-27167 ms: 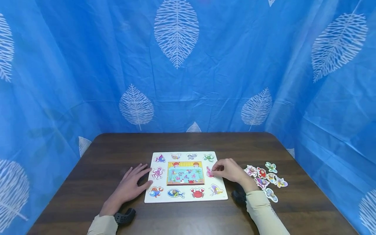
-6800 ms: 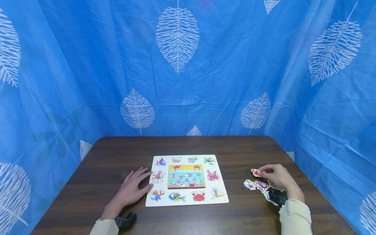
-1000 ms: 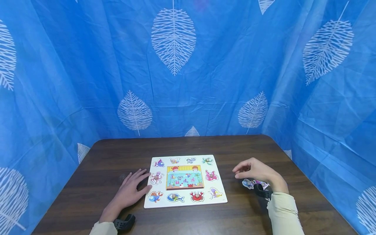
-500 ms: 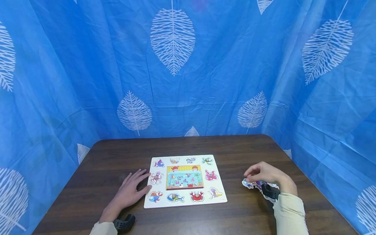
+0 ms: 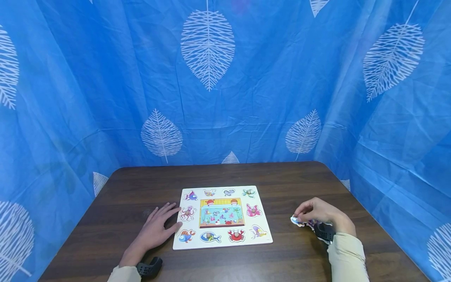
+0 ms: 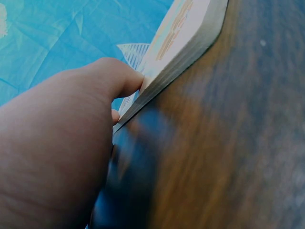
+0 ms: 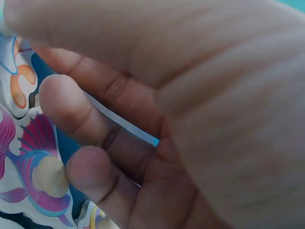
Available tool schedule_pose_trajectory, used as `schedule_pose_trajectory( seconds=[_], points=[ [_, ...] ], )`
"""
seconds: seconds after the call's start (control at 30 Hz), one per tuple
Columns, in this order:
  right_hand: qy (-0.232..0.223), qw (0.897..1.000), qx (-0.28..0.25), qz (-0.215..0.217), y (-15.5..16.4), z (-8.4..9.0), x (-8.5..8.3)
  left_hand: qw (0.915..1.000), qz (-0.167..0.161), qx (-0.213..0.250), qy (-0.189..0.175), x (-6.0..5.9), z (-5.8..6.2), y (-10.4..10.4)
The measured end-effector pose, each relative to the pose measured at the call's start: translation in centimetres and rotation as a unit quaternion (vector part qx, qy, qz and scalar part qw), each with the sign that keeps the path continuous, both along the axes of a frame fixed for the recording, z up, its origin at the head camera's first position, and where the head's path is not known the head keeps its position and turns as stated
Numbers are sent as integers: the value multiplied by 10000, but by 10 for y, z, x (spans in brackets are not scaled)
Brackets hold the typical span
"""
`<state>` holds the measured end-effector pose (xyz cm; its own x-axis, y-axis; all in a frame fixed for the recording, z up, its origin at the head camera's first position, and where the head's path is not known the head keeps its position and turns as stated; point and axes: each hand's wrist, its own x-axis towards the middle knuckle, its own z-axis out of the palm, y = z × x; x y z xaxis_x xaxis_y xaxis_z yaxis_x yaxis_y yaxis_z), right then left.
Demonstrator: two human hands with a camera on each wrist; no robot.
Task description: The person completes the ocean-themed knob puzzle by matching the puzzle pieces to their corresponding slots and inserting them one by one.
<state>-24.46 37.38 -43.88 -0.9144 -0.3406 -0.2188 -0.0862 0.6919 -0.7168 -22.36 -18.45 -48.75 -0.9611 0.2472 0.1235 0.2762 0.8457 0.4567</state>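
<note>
Curled over a small heap of loose puzzle pieces [image 5: 310,223], the right hand [image 5: 317,213] has its fingertips down on the leftmost one, a blue-edged piece [image 5: 295,220]; whether it is actually pinched cannot be told from the head view. That piece lies on the dark wooden table [image 5: 246,172], just under the fingertips and well to the right of the puzzle board [image 5: 222,217]. The left hand [image 5: 155,229] lies flat with fingers straight, its fingertips touching the board's left edge beside the octopus piece [image 5: 188,214]. Most pockets around the board's aquarium picture [image 5: 222,212] hold animal pieces. A blue curtain with white leaves [image 5: 208,43] hangs behind the table, and a black wrist strap [image 5: 149,267] sits at the left cuff.

Left wrist view: the left hand [image 6: 57,157] fills the near side, one fingertip pressed against the board's pale edge [image 6: 186,52], which rests on the wood.

Right wrist view: the right hand's bent fingers [image 7: 76,109] hover close over the loose pieces. A pink-and-blue fish piece with a pale knob [image 7: 33,171] lies just below the fingertips, and an orange-marked piece [image 7: 19,81] sits beside it. No firm clamp on any piece is visible here.
</note>
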Motion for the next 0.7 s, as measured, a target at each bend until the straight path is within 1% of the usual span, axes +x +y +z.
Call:
schedule_pose_trajectory(
  seconds=[0.27,0.5,0.7],
  points=[
    [-32,9994,225,-244,-2,1,0,10000,-5,-12,-20,-1,0,0],
    [-119,9995,192,-212,-3,-2,0,10000,-3,6,9,-2,-1,0],
    [-72,9980,421,-465,-8,-3,-1,10000,10,25,30,-2,-3,0]
  ],
)
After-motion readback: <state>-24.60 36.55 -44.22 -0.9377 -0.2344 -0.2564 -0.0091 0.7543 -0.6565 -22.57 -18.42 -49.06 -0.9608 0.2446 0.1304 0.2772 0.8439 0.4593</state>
